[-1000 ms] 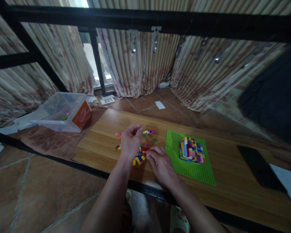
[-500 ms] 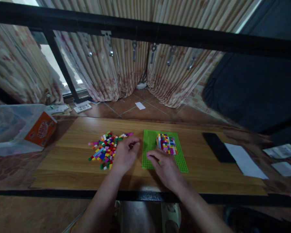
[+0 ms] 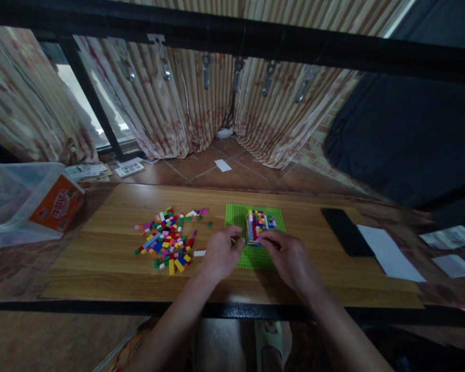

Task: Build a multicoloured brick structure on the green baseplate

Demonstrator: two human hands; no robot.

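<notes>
A block of many-coloured toy bricks (image 3: 256, 219) stands on a green baseplate (image 3: 251, 258) at the middle of the table. My right hand (image 3: 292, 258) is at the near right side of this block, thumb and fingertips pinched against its front; what they grip is too small to make out. Over the baseplate's left edge is my left hand (image 3: 222, 253), thumb and fingers curled close together; whatever lies between them cannot be made out. A loose pile of small bricks (image 3: 165, 237) spreads to the left. One white brick (image 3: 199, 253) lies beside my left hand.
On the wooden table (image 3: 112, 258), a black phone-like slab (image 3: 346, 232) and a white sheet (image 3: 389, 253) lie to the right. A clear plastic bin (image 3: 19, 201) with an orange label stands at the left. A dark bar with hanging metal hooks crosses above.
My left hand has moved right from the pile to the baseplate's edge. My right hand has shifted right and now touches the brick block. The view has tilted slightly.
</notes>
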